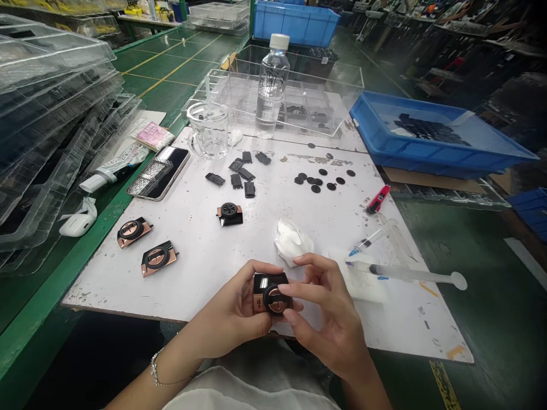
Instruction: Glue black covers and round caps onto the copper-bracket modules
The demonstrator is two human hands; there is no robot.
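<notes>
My left hand [244,304] grips a small black-and-copper plastic housing [261,285] with a round ringed dial on its face. The thumb and index finger of my right hand [327,313] pinch the same housing at the dial's right edge. Just beyond the hands lies a crumpled white tissue [293,239]. Two similar copper housings [159,257] rest to the left. Another black-and-copper housing [229,213], topped by a black spoked disc, sits farther back. Behind it are several loose black rectangular pieces [236,181] and, to their right, several small black discs [316,188].
At right lie two syringes [410,274] and a red cutter [378,199]. A phone [159,172], a glass mug [209,134] and a water bottle [272,91] stand toward the back. Clear trays [55,114] are stacked left; a blue bin [431,151] is at right.
</notes>
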